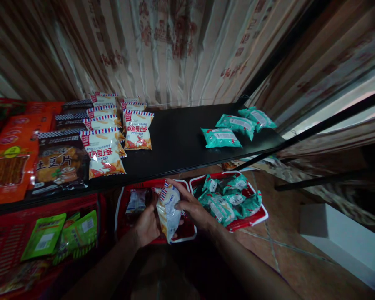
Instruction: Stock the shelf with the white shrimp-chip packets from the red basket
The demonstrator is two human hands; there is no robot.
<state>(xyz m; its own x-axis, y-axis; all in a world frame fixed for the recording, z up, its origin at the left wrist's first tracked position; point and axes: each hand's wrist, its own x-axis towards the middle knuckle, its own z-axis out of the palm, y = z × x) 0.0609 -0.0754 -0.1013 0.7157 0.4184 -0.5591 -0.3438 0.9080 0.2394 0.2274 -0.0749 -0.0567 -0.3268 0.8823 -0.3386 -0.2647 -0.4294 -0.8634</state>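
Between my two hands is a white and orange snack bag [169,210] with a striped top edge, held above a red basket [120,208]. My left hand [148,223] grips its left side, fingers partly hidden behind it. My right hand [193,208] has its thumb on the front and fingers around the right edge. Inside the basket lies another snack packet [136,201]. Similar white snack bags [104,154] stand in rows on the black shelf [175,143] ahead, left of its middle.
Teal snack bags [223,138] lie at the shelf's right end; more fill a second red basket [264,216]. Dark and orange packets [14,154] stand at left. Green packets [45,236] lie in a red crate [6,233]. A black frame bar [331,118] crosses the right; a white box [346,241] sits on the floor.
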